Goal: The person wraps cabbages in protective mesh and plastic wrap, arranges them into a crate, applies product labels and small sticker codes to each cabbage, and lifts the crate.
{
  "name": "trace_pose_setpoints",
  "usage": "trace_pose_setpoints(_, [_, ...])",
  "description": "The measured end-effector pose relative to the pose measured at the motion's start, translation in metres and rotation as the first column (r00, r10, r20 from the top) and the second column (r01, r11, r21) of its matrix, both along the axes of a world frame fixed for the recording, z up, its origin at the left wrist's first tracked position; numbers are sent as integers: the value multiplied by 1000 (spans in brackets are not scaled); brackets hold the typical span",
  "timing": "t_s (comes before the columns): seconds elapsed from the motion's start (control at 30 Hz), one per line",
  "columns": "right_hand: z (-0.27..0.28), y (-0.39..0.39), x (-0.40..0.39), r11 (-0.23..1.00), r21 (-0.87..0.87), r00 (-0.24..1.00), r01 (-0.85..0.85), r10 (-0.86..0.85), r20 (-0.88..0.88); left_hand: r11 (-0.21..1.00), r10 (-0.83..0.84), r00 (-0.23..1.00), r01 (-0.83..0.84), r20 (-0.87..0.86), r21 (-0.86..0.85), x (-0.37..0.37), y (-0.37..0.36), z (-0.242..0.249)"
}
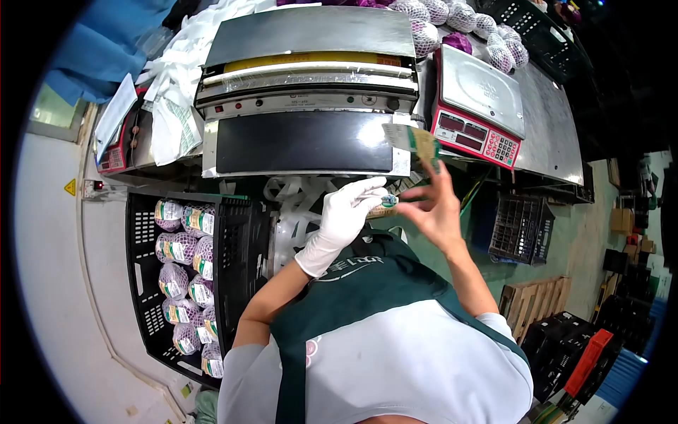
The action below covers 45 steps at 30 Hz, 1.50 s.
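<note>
Labels [386,203] occupy mid-frame: gloved left hand [347,212] pinches one, right hand [439,215] grips another, blurred; separate handling calls for light touch.

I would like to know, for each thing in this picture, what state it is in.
Left hand: gloved, grip closed on small label
Right hand: bare, fingers spread
Large label: at right fingertips, blurred
Black crate: open-topped, holding cabbages
Crate cabbages: netted, labelled
Scale: pan bare, display unlit as far as visible
Film roll: mounted in wrapping machine
</note>
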State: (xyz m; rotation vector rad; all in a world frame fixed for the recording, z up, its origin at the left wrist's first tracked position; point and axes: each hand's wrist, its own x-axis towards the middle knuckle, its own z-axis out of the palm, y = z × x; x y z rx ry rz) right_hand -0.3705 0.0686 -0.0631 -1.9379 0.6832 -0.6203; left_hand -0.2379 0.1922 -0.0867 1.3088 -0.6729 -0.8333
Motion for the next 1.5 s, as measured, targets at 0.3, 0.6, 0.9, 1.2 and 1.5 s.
trace_pose_setpoints(0.3, [-4, -27, -48, 951, 110, 957, 289, -288, -26, 992, 116, 975, -104, -187, 77, -19, -44, -56])
trace_pose_setpoints(0.6, [-8, -21, -68, 953, 51, 954, 298, -295, -56, 967, 240, 880, -179, -410, 182, -43, -88, -123])
trace_pose_setpoints(0.9, [44, -16, -32, 987, -30, 987, 158, -158, -27, 911, 63, 865, 154, -498, 383, -22, -81, -83])
trace_pose_setpoints(1.2, [99, 74, 123, 675, -4, 675, -738, 738, 3, 904, -427, 798, 367, 425, 219, 41, -22, -62])
trace_pose_setpoints(1.5, [98, 35, 229, 649, -572, 832, -501, 543, -113, 906, -424, 533, 231, 733, 356, 130, -47, 49])
